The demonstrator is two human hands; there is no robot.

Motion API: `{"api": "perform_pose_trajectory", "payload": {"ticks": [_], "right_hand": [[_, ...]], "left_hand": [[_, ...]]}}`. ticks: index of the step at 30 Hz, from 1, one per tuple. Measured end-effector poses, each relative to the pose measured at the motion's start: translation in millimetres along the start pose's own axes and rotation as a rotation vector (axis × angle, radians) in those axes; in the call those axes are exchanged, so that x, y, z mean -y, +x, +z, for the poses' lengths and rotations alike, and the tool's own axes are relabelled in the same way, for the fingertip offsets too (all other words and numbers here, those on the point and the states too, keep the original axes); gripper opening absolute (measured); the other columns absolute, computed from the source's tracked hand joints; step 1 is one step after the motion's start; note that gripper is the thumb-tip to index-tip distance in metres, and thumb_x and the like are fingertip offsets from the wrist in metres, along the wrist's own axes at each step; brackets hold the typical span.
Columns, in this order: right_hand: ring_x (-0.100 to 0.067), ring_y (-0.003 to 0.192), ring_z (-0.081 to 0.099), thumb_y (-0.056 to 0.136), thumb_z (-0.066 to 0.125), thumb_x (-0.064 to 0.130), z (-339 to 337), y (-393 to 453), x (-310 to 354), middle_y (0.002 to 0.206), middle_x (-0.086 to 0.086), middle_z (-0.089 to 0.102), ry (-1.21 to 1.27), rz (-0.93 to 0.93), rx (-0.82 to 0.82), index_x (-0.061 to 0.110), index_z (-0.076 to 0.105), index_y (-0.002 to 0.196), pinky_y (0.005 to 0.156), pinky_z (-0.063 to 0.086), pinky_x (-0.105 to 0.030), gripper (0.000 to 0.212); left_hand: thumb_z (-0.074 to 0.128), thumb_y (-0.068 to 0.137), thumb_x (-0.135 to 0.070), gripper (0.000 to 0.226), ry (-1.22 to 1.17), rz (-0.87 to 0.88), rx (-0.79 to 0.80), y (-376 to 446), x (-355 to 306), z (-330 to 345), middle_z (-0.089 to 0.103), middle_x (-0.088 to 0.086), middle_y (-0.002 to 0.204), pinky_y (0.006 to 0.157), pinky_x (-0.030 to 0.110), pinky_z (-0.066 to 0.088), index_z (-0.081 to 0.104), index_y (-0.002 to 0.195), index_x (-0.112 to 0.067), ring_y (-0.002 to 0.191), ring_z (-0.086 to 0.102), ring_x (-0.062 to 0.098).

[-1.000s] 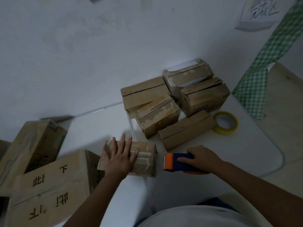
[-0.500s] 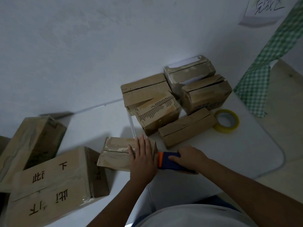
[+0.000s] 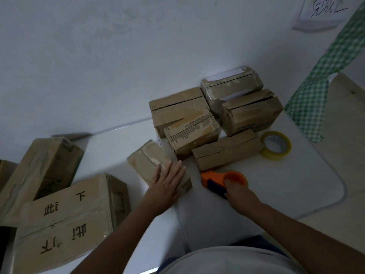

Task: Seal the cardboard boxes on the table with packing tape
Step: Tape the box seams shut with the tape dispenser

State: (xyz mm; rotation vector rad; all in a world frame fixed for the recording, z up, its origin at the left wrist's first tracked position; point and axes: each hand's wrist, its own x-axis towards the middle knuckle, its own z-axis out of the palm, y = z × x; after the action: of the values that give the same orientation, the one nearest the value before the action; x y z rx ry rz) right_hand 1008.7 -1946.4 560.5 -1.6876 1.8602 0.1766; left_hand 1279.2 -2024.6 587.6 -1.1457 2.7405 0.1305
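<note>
On the desk (image 3: 296,184), 5 boxes (image 3: 189,133) cluster far, a tape roll (image 3: 276,145) to their right; 1 small box (image 3: 156,165) lies nearer, the dispenser (image 3: 223,179) right of it.

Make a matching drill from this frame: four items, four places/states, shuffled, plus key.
Items
1. tape dispenser
2. yellow tape roll
3. small box
4. large printed box

Places/states
A. lies flat on the table, untouched, right of the box cluster
B. under the flat left hand, angled on the table
C. gripped by the right hand
D. at the near left, black characters on top

Pairs: 1-C, 2-A, 3-B, 4-D
</note>
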Motion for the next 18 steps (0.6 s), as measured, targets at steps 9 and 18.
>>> {"api": "perform_pose_trajectory", "payload": {"ticks": [9, 18], "right_hand": [[0.003, 0.083, 0.058, 0.096, 0.056, 0.026, 4.6, -6.9, 60.1, 0.090, 0.013, 0.063, 0.520, -0.217, -0.107, 0.023, 0.063, 0.106, 0.070, 0.047, -0.015, 0.013], [-0.001, 0.092, 0.063, 0.097, 0.056, 0.019, 18.9, 23.1, 133.0, 0.101, 0.005, 0.070, 0.884, -0.229, 0.169, 0.016, 0.073, 0.101, 0.074, 0.045, -0.011, 0.018]], "left_hand": [[0.059, 0.092, -0.048, 0.103, -0.145, -0.183, 0.081, -42.8, 19.8, 8.4, -0.032, -0.004, 0.159, 0.121, 0.056, -0.004, -0.021, 0.153, -0.026, 0.145, -0.033, 0.023], [0.061, 0.093, -0.031, 0.105, -0.129, -0.201, 0.107, -42.1, 22.6, 12.3, -0.034, -0.006, 0.159, 0.118, 0.055, -0.003, -0.025, 0.152, -0.028, 0.145, -0.033, 0.025]]}}
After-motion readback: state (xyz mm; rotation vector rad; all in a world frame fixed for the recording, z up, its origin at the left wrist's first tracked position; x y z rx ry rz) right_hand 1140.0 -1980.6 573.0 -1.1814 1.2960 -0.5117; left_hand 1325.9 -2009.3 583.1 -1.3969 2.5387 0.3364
